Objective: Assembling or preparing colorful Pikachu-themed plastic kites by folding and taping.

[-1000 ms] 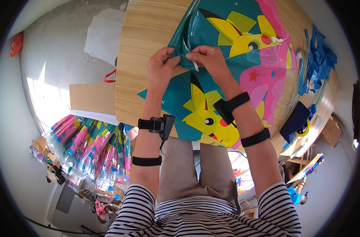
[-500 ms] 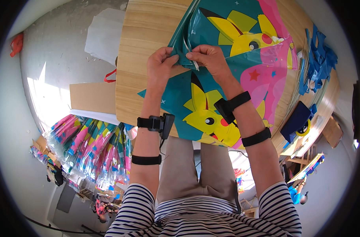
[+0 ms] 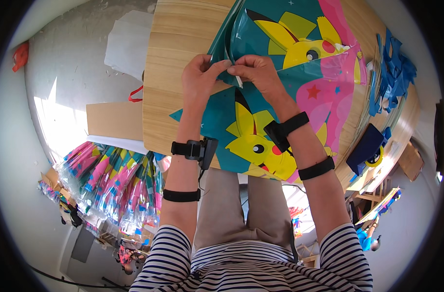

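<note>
A glossy teal and pink kite [image 3: 217, 114] lies across the table, printed with a yellow long-eared cartoon figure. Over its upper part is another layer with the same print, its teal edge raised and folded. My left hand [image 3: 198, 80] pinches that edge between thumb and fingers. Beside it, almost thumb to thumb, my right hand [image 3: 256, 74] is closed on the same folded edge. A thin white rod end [image 3: 239, 82] sticks out below the right fingertips. The fingers hide how the rod sits in the fold.
The wooden table [image 3: 171, 53] has a rounded right side bearing blue fabric strips [image 3: 394, 73], thin rods and a dark blue object [image 3: 365, 148]. Lower left are several folded kites [image 3: 112, 185] in clear wrapping, beside a cardboard sheet [image 3: 115, 119]. Other people are far behind.
My left thumb has slid up and right along the folded edge, close to the right thumb. The white rod end has shifted slightly left. The kite layers stay put.
</note>
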The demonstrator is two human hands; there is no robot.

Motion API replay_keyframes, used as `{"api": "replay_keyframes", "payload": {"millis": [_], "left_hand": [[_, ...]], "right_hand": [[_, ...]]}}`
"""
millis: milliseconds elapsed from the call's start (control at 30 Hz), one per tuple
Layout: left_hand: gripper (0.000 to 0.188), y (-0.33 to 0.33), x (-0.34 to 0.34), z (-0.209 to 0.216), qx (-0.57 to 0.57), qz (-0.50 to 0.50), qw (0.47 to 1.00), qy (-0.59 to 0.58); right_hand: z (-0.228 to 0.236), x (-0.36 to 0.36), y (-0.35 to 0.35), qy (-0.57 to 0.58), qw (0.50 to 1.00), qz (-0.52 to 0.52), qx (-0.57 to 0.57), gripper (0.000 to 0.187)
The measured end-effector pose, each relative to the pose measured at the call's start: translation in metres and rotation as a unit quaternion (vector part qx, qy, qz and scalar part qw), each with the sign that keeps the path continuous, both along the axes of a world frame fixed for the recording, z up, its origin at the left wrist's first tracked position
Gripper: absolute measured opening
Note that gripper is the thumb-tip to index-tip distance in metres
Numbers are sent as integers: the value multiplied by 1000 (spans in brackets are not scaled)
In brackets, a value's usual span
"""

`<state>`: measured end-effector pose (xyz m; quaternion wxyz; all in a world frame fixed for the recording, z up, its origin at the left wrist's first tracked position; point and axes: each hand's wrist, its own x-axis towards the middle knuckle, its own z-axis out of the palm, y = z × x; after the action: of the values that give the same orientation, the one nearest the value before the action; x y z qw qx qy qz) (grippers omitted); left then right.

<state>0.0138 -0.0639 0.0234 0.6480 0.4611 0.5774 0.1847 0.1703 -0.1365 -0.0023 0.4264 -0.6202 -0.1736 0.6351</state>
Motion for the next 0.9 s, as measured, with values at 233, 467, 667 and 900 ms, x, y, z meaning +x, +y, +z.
{"api": "replay_keyframes", "payload": {"millis": [233,467,667,900], "left_hand": [[15,2,-4,-11,-10,0,1000,-1],[11,13,-7,-5,-51,-31,998,8],[16,1,0,-7,8,-3,1000,-8],[7,2,-11,-20,-15,6,999,-28]], "right_hand": [[0,-1,0,6,1000,1,10,16],[-1,1,-2,2,1000,3,10,16],[-1,0,-1,10,1000,4,10,16],[-3,-1,-1,5,1000,5,16,15]]}}
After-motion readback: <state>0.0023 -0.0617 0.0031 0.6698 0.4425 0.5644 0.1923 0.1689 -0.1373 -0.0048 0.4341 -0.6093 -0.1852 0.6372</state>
